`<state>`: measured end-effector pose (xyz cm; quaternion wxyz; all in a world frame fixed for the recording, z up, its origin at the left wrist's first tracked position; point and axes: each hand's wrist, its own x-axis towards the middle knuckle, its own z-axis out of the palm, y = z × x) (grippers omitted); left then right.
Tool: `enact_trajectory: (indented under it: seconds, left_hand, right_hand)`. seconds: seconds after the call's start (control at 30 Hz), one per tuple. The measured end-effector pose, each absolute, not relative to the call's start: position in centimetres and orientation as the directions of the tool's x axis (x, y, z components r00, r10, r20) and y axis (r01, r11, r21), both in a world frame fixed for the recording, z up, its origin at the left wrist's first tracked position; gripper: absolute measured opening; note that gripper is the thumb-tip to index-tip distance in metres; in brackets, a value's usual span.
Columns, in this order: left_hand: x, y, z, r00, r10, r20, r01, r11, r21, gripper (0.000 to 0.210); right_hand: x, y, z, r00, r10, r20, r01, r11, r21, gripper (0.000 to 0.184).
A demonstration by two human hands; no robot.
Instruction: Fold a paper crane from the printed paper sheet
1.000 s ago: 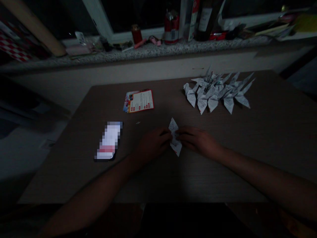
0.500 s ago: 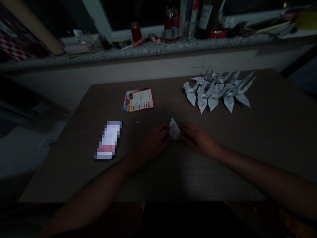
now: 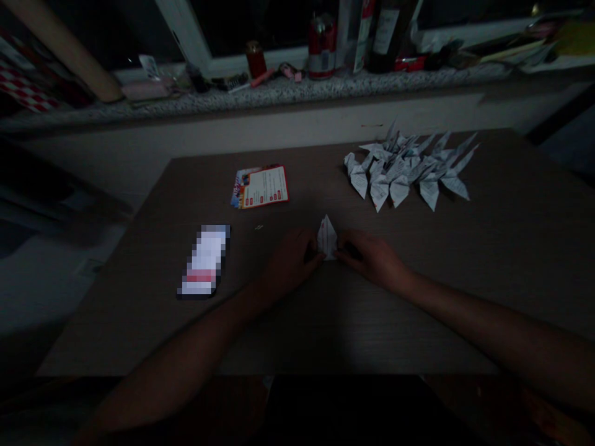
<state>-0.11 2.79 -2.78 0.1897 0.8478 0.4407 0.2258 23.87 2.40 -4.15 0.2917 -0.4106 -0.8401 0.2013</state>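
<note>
Between my hands is a small piece of folded white printed paper (image 3: 328,238), its pointed tip directed away from me. My left hand (image 3: 294,255) pinches its left edge with thumb and fingers. On the opposite edge, my right hand (image 3: 367,255) grips it the same way. The fingertips partly cover the paper's sides. Beyond and to the right stand several folded paper birds (image 3: 400,179), made of similar printed paper and bunched together.
A lit phone (image 3: 204,260), its screen blurred out, lies left of my hands on the wooden table (image 3: 297,334). Printed cards (image 3: 263,187) lie behind it, with tiny pale scraps (image 3: 259,227) nearer. Jars, a can (image 3: 321,49) and a bottle (image 3: 385,34) line the stone windowsill (image 3: 274,93).
The folded paper looks narrower and more upright, its tip shifted slightly away from me. Both hands keep their pinch, with fingers a little more bent. The phone, cards and birds stay put.
</note>
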Motion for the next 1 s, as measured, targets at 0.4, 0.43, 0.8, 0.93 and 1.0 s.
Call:
enact_trajectory:
  seconds: [0.4,0.43,0.8,0.93,1.0]
  left_hand:
    - [-0.3,3.0,-2.6,0.506,0.833,0.223,0.690,-0.546,0.476,0.014]
    - [-0.3,3.0,-2.6,0.513,0.829,0.224,0.695,-0.554,0.458,0.015]
    - [-0.4,2.1,-2.3,0.590,0.770,0.241,0.670,-0.634,0.386,0.037]
    - [-0.2,2.3,-2.6,0.591,0.776,0.221,0.666,-0.624,0.409,0.035]
    - [-0.1,2.3,-2.7,0.584,0.782,0.217,0.668,-0.615,0.420,0.037]
  right_hand:
    - [24.2,2.1,-4.1,-0.564,0.718,0.407,0.584,0.696,-0.418,0.021]
    - [24.3,2.1,-4.1,-0.575,0.704,0.416,0.576,0.710,-0.405,0.021]
    - [25.1,2.9,-4.0,-0.677,0.604,0.420,0.502,0.797,-0.336,0.025]
    - [25.3,2.9,-3.8,-0.688,0.624,0.370,0.495,0.777,-0.390,0.028]
    - [25.2,2.9,-3.7,-0.683,0.639,0.354,0.498,0.762,-0.415,0.028]
